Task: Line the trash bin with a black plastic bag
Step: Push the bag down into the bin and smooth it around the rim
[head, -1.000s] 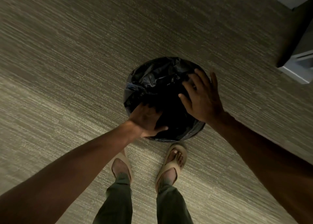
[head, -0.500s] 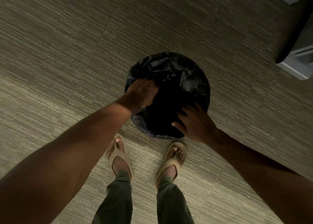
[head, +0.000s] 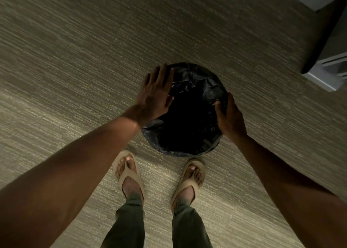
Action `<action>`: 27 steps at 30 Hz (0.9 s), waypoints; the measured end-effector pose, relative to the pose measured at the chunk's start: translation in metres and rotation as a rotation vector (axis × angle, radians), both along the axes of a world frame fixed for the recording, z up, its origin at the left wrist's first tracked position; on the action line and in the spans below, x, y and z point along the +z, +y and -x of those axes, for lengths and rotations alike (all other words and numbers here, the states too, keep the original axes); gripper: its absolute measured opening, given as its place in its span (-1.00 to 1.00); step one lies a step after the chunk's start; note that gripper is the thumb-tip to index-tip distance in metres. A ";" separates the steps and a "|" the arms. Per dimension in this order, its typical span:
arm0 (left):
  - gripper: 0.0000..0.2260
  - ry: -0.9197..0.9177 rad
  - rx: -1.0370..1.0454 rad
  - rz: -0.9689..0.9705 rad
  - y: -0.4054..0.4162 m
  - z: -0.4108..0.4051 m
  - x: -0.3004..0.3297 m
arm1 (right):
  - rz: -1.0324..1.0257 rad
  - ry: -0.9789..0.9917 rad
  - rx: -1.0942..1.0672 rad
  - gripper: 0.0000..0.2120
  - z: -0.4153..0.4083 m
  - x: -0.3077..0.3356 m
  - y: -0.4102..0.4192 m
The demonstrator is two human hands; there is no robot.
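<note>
The round trash bin (head: 210,151) stands upright, mouth up, black plastic bag (head: 195,82) over its rim. My left hand (head: 155,95) lies flat, fingers spread; my right hand (head: 230,117) grips the rim.

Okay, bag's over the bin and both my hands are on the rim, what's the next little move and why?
Probably press the bag down at the far rim. The left hand lies flat and open on the left edge, the right hand cups the right edge, and the plastic between them looks crumpled and loose.
</note>
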State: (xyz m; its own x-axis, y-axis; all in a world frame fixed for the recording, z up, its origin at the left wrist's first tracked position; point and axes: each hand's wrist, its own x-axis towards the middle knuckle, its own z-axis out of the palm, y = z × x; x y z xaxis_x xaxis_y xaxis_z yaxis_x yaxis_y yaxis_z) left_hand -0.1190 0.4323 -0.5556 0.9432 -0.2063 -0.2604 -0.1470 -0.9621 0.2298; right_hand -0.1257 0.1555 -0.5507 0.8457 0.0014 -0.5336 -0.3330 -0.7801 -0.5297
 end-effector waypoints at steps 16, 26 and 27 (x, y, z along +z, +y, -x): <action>-0.67 0.013 1.579 0.810 0.003 0.094 0.020 | -0.237 0.141 -0.648 -0.83 0.066 0.006 -0.015; -0.82 0.205 1.358 0.826 0.012 0.109 0.014 | -0.366 0.218 -0.683 -0.62 0.069 0.012 0.002; -0.81 0.205 1.352 0.828 0.019 0.107 0.014 | -0.376 0.214 -0.678 -0.63 0.067 0.014 0.006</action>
State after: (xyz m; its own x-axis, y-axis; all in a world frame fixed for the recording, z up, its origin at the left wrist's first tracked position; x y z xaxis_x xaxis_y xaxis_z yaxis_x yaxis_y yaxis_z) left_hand -0.2257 0.4508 -0.5416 0.5064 0.5711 -0.6460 0.7685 0.0409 0.6386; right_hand -0.1928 0.1619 -0.5369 0.6066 -0.2638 -0.7500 -0.7940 -0.1539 -0.5881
